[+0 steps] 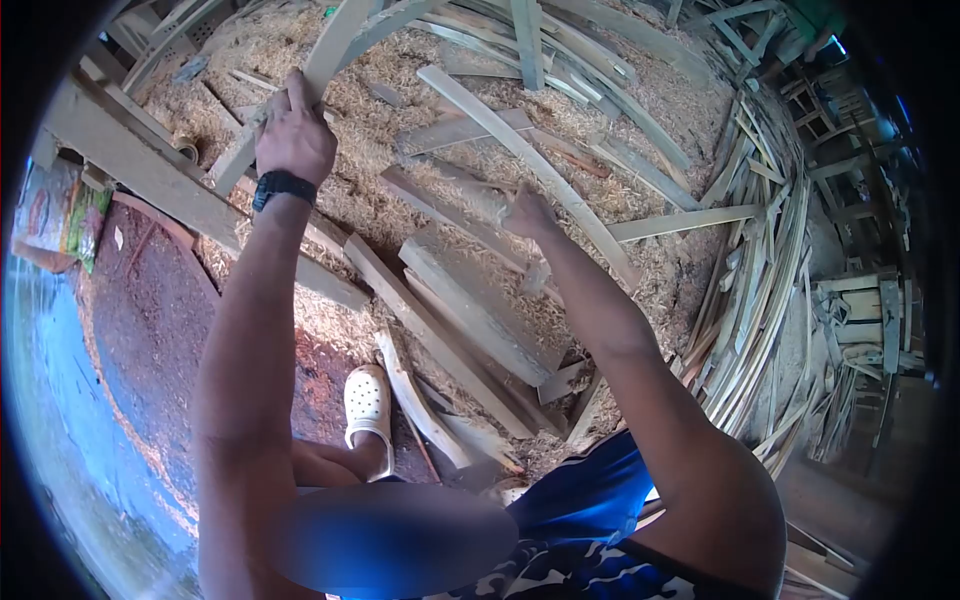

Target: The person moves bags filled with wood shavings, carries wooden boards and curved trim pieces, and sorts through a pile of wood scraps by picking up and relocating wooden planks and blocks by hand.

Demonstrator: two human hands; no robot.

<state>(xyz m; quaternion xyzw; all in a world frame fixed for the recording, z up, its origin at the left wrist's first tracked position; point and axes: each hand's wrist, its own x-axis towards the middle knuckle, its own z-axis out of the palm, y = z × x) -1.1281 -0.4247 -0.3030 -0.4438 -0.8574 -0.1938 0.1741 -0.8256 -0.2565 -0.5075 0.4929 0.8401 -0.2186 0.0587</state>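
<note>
My left hand (pixel 296 135), with a black watch (pixel 284 188) on its wrist, is closed on a pale wooden board (pixel 335 50) at the upper left. The board slants up to the top edge of the view. My right hand (pixel 530 214) is closed near the middle, above the wood shavings. Its fingers are small and blurred, and what they hold, if anything, cannot be made out. Right beside that hand runs a long pale wooden strip (pixel 530 155). Below and left of it lies a thick plank (pixel 480 305).
Wood shavings (pixel 370 145) cover the ground, with loose boards lying across them. A long stack of thin strips (pixel 760 330) curves along the right. A heavy beam (pixel 150 160) crosses the left. My foot in a white clog (pixel 366 400) stands below.
</note>
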